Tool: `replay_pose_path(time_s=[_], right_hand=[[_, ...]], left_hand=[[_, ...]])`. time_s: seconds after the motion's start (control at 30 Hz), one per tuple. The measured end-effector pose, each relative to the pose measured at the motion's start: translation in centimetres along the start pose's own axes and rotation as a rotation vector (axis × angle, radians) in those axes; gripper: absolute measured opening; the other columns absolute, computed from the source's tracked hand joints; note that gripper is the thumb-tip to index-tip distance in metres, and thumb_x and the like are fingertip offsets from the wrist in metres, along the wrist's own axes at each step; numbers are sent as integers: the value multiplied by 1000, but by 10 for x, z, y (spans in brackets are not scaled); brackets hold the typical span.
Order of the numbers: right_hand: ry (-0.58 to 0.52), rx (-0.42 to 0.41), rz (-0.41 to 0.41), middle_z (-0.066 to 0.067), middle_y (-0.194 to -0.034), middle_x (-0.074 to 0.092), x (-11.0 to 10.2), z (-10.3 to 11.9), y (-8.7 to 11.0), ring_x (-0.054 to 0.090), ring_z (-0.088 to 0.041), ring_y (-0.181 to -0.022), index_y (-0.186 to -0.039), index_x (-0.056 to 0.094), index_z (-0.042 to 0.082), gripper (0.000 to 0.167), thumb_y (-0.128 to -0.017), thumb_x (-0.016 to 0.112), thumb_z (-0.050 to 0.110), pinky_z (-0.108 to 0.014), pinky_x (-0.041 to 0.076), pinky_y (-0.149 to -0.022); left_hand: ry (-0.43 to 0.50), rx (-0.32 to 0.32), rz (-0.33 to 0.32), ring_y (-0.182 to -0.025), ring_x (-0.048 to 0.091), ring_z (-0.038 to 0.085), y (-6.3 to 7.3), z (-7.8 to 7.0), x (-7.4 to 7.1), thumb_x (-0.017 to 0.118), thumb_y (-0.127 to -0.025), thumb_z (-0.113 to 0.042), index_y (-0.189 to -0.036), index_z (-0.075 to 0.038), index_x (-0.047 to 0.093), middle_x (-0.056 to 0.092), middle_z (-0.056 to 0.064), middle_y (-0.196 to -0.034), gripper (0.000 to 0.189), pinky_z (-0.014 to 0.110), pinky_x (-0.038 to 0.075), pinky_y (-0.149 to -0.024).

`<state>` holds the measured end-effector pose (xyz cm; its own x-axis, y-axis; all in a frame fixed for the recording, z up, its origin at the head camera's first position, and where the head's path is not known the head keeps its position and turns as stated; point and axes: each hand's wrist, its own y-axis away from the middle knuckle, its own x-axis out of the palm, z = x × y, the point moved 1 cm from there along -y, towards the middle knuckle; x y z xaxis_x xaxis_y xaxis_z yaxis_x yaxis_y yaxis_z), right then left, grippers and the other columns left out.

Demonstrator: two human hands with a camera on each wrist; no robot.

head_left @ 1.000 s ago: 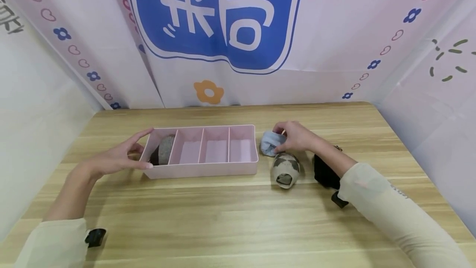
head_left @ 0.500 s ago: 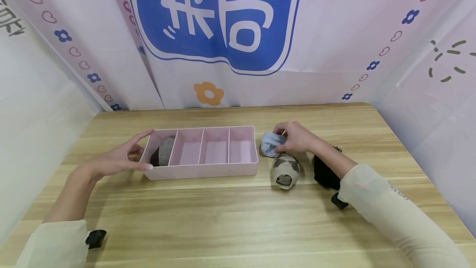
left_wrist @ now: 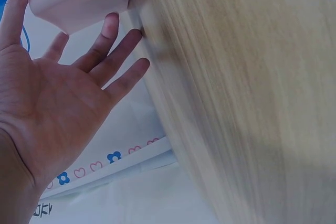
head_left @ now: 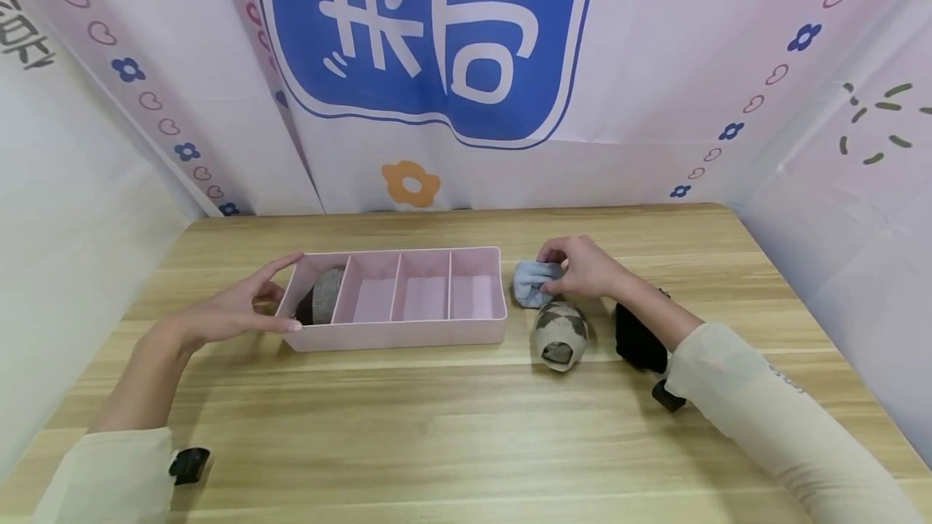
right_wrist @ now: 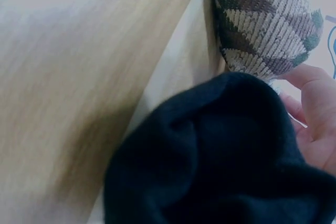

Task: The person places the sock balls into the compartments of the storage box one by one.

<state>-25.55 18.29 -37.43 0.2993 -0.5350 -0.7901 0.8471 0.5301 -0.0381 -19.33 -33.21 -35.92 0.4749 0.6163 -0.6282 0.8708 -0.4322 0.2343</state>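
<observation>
A pink divided box lies lengthwise on the table. My left hand holds its left end, the thumb at the near corner and a finger at the far corner; the left wrist view shows the other fingers spread below it. A grey and dark brown rolled sock sits in the leftmost compartment. Right of the box, my right hand pinches a light blue rolled sock on the table. Just nearer lies a beige rolled sock with brown triangles. A black rolled sock lies under the right forearm, partly hidden.
The wooden table ends at a printed cloth backdrop, with white cloth walls on both sides. Black wrist devices sit by both sleeves. The patterned and black socks lie close beneath the right hand and forearm.
The whole head view shifts very slightly. Both hands keep their places, the left at the box and the right on the light blue sock.
</observation>
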Motion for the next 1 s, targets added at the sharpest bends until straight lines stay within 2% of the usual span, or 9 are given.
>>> replay_pose_path(time_s=[0.23, 1.0], right_hand=[[-65, -23, -33, -14, -97, 72, -1, -2, 1, 68, -30, -95, -104, 71, -4, 29, -79, 85, -1, -41, 60, -82], [-200, -26, -198, -20, -106, 72, -11, 12, 1, 66, -34, -103, -104, 73, -6, 28, -78, 79, -8, -50, 57, -91]], left_hand=[[-12, -5, -3, -127, 49, 44, 0, -2, 0, 77, -91, -24, -168, -18, 5, 53, 29, -134, 106, 61, 45, -96], [4, -7, 2, -126, 51, 44, 0, -1, -1, 77, -91, -22, -168, -18, 4, 55, 26, -130, 106, 63, 44, -98]])
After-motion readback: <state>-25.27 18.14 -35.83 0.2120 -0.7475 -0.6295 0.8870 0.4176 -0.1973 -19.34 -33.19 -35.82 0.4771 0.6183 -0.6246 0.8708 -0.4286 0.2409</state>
